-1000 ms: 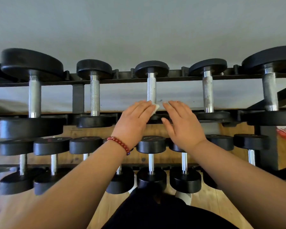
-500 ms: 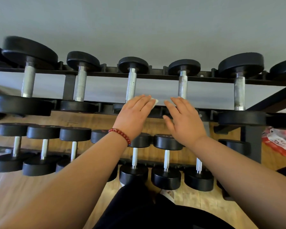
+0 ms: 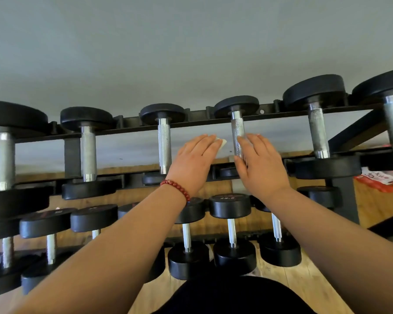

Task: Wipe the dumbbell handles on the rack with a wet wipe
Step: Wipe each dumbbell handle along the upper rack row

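Observation:
A black two-tier rack carries black dumbbells with knurled steel handles. My left hand, with a red bead bracelet at the wrist, holds a white wet wipe under its flat fingertips; only a corner of the wipe shows. The hand hovers between one top-row handle and the neighbouring one. My right hand is flat with fingers together, its fingertips at the lower part of that neighbouring handle. Whether it touches the steel is unclear.
More dumbbells fill the lower tier beneath my forearms. A grey wall rises behind the rack. A red and white packet lies on the wooden floor at the right. My dark clothing shows at the bottom.
Both hands have shifted right along the top row, from the previous handle to the gap before the neighbouring one. The view has swung to the right with them.

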